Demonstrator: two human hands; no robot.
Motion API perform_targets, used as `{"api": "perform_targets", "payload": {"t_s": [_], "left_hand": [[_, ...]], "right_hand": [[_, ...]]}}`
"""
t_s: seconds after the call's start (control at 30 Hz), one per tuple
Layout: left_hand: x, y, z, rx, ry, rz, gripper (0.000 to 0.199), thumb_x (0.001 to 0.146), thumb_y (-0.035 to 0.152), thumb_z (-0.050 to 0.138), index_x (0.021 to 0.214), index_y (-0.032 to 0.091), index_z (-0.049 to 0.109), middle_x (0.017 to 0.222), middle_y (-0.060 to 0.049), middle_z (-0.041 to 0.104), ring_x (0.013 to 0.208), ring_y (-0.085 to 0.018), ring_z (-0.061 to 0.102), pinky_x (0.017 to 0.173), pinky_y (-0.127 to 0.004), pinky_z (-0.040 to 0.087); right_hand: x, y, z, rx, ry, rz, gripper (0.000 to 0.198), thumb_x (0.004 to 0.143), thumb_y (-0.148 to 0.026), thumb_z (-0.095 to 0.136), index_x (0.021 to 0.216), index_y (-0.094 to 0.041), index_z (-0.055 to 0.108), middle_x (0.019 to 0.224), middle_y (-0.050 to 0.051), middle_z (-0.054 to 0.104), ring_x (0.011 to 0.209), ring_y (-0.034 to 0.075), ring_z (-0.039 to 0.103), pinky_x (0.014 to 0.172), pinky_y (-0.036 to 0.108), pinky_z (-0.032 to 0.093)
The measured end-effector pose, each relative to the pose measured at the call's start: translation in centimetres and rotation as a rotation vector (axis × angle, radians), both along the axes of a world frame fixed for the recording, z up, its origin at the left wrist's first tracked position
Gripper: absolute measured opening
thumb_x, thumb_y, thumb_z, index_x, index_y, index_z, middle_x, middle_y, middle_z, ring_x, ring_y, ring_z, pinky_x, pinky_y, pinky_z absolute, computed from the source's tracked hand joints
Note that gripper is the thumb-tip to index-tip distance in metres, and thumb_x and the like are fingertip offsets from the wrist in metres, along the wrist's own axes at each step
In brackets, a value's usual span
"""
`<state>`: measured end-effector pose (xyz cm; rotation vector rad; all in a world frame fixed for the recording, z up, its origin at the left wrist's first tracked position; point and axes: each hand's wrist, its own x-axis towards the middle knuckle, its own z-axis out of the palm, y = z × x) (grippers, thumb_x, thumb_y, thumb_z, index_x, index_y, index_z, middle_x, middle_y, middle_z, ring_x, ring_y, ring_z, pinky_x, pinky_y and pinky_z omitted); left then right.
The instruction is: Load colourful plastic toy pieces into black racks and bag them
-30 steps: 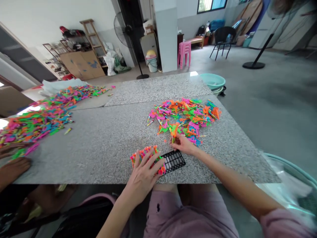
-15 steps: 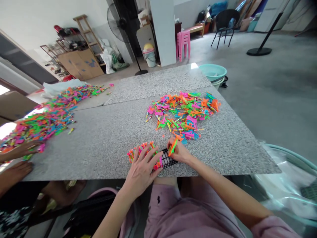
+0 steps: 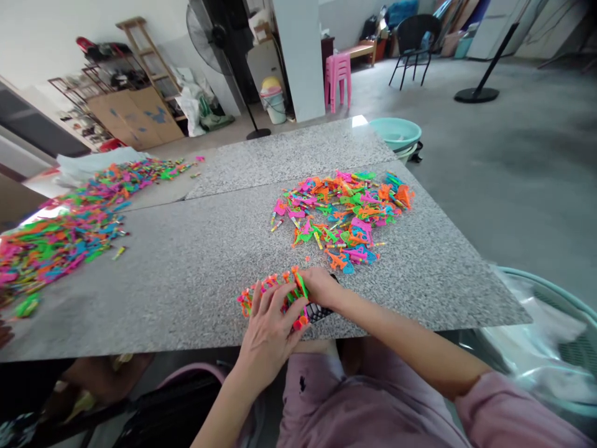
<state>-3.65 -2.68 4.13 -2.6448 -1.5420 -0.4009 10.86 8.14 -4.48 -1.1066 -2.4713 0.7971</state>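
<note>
On the near edge of the granite table, small bright plastic toys stand packed in a row in a black lattice rack. My left hand lies across this row, its fingers bent over the top and its thumb on the near side. At the row's right end, my right hand has its fingers closed on a green-and-orange plastic toy, which touches or nearly touches the others. The right fingertips are partly hidden behind the toy. The rack's right part shows bare black bars below my right hand.
A loose heap of similar toys lies beyond my hands. A larger pile spreads along the table's left side, with part of another person's hand at its edge. Tubs stand past the right edge; a basket with plastic bags is at right.
My right hand has moved left with the toy, from above the bare rack to the end of the row. The other person's hands have mostly left the view at left.
</note>
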Motion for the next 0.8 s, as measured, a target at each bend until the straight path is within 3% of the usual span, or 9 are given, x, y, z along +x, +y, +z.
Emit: {"api": "perform_targets", "payload": {"t_s": [0.17,0.27,0.47,0.57,0.8], "left_hand": [[-0.1,0.0,-0.2,-0.002,-0.016,-0.017,0.03,0.09,0.03,0.064,0.119,0.026,0.064,0.118,-0.005,0.063,0.111,-0.027,0.054,0.117,-0.06,0.02],[-0.2,0.1,-0.3,-0.016,-0.054,-0.026,0.029,0.089,0.032,0.064,0.118,0.027,0.064,0.113,-0.004,0.065,0.111,-0.027,0.053,0.117,-0.059,0.018],[-0.8,0.9,-0.2,-0.051,-0.073,-0.069,0.027,0.086,0.033,0.068,0.114,0.03,0.066,0.109,0.0,0.066,0.107,-0.024,0.053,0.122,-0.055,0.009],[-1.1,0.8,-0.3,-0.066,-0.049,-0.083,0.029,0.087,0.034,0.067,0.116,0.031,0.065,0.109,0.0,0.067,0.107,-0.023,0.054,0.123,-0.056,0.007],[-0.5,0.8,-0.2,0.028,-0.083,-0.118,0.025,0.092,0.028,0.059,0.116,0.027,0.066,0.125,-0.003,0.065,0.117,-0.024,0.052,0.123,-0.055,0.009]], "right_hand": [[1.4,1.1,-1.0,-0.217,0.341,-0.103,0.016,0.068,-0.008,0.074,0.078,-0.016,0.064,0.078,0.002,0.071,0.075,0.017,0.067,0.067,0.023,0.047],[1.9,0.8,-1.7,-0.23,0.487,-0.209,0.022,0.07,-0.009,0.074,0.087,-0.017,0.063,0.081,-0.001,0.071,0.075,0.015,0.067,0.069,0.023,0.047],[1.0,-0.5,-1.4,-0.069,0.213,-0.039,0.012,0.075,-0.017,0.071,0.086,-0.017,0.065,0.08,0.002,0.069,0.076,0.017,0.065,0.067,0.024,0.042],[0.8,-0.5,-0.5,0.015,0.064,0.022,0.023,0.079,-0.021,0.068,0.1,-0.015,0.064,0.084,0.007,0.069,0.079,0.021,0.064,0.066,0.026,0.041],[-0.6,0.1,0.9,-0.02,-0.071,0.132,0.018,0.087,-0.018,0.056,0.104,-0.016,0.063,0.078,0.007,0.069,0.074,0.021,0.065,0.062,0.026,0.04]]}}
